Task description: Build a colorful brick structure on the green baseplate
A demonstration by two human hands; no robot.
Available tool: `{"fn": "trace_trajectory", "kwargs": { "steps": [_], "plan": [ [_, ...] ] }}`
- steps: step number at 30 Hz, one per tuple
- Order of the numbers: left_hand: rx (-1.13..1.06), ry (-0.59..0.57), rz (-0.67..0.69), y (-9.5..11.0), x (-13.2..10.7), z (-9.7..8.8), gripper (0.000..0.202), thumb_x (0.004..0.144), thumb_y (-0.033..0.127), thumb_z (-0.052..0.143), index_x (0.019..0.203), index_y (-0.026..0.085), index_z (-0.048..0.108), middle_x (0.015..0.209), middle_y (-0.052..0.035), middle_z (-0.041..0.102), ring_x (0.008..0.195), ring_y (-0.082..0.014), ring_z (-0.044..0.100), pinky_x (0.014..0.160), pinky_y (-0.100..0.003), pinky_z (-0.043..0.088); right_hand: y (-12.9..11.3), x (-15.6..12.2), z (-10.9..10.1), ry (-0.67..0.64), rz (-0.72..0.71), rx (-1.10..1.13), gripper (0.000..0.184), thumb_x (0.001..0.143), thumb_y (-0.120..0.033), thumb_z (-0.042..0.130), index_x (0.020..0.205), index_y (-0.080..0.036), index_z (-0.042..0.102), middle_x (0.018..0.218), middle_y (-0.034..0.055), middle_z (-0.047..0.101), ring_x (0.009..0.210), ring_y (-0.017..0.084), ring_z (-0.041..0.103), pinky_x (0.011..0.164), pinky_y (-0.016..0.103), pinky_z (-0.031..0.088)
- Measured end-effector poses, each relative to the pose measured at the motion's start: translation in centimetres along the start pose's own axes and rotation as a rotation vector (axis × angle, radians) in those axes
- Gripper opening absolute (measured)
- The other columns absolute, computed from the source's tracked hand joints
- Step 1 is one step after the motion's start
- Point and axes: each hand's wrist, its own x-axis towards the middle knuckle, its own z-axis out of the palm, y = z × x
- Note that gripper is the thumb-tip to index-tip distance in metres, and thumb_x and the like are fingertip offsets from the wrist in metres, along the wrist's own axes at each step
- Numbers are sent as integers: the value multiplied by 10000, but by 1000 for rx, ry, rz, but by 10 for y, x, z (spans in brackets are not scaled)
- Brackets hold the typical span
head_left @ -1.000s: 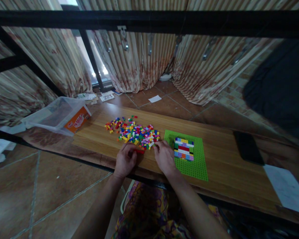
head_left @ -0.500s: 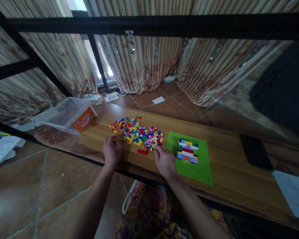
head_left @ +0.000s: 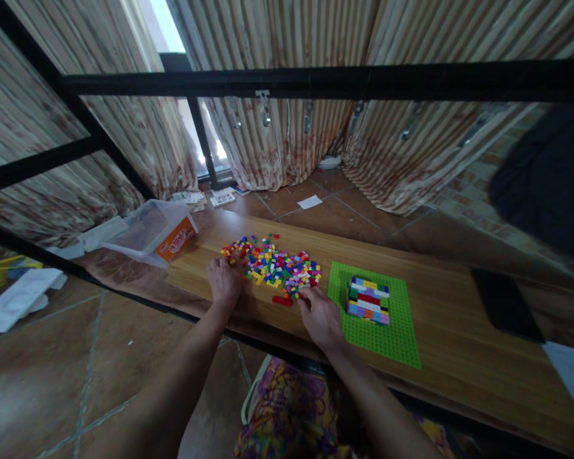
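Observation:
Small multicoloured toy bricks [head_left: 282,262] lie in a loose pile on the wooden table. My left hand [head_left: 224,282] rests at the pile's left end, fingers curled in; what they hold, if anything, is hidden. At the right front edge of the pile, my right hand [head_left: 321,317] has thumb and fingers drawn together by the bricks; whether a brick is between them is too small to see. A long red brick [head_left: 282,300] lies just left of it. Farther right, a striped block of joined bricks [head_left: 368,299] stands on a green baseplate [head_left: 397,344].
A clear plastic box [head_left: 146,231] with an orange label stands at the table's left end. A black phone-like slab [head_left: 504,303] and a white sheet [head_left: 571,363] lie to the right. A black metal rail [head_left: 316,83] crosses before the curtains. A dark shape fills the right edge.
The view has tilted up and shifted slightly, so everything sits lower and further right. My left hand has moved a little closer to the pile; my right hand stays at its right edge.

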Motion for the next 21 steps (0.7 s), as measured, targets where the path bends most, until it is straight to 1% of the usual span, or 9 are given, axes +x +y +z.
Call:
{"fn": "trace_trajectory", "kwargs": {
  "steps": [2,5,10,12,15,18,21],
  "plan": [
    [38,-12,17,1,0,0,319,861,142,395,1041,96,655,1018,-189,613,1005,-305,530,902,-425,417,-1,1,2,-11,10,-31,181,883,-172,536,986,-227,674,999,43,681,898,192,633,778,277,444],
    [68,-14,24,4,-1,-2,306,864,186,415,1039,107,653,1036,-182,616,1004,-310,529,890,-430,417,-2,2,5,-10,32,-46,171,892,-193,535,968,-230,684,1001,43,682,894,197,637,765,279,444],
    [78,-28,19,8,-3,-5,309,869,193,412,1051,103,645,1057,-180,614,1009,-307,527,892,-426,417,-6,13,5,56,19,31,236,910,-174,475,981,-233,693,978,39,690,894,185,639,797,277,448],
    [73,-30,16,8,-3,-6,310,870,186,407,1052,100,644,1056,-182,614,1014,-306,525,890,-423,419,-10,25,3,75,-2,49,251,914,-177,464,1004,-230,693,1004,45,691,903,185,634,817,282,444],
    [59,-21,11,8,-3,-6,308,871,170,400,1051,108,642,1054,-174,616,1016,-302,525,888,-415,420,-20,55,2,64,-7,5,244,922,-206,472,1029,-222,691,1039,60,681,925,192,620,846,290,431],
    [61,-31,4,9,-3,-8,301,869,163,401,1039,110,643,1045,-173,617,1010,-300,528,883,-409,419,-30,88,7,15,-15,-85,232,929,-264,499,1061,-217,684,1039,75,665,989,205,594,872,291,416],
    [73,-44,1,11,-3,-10,292,866,162,411,1036,109,642,1049,-179,616,1014,-300,530,884,-411,415,-36,113,16,-52,-23,-177,234,934,-318,509,1034,-214,693,1028,89,657,1016,219,572,893,308,404]
  ]
}}
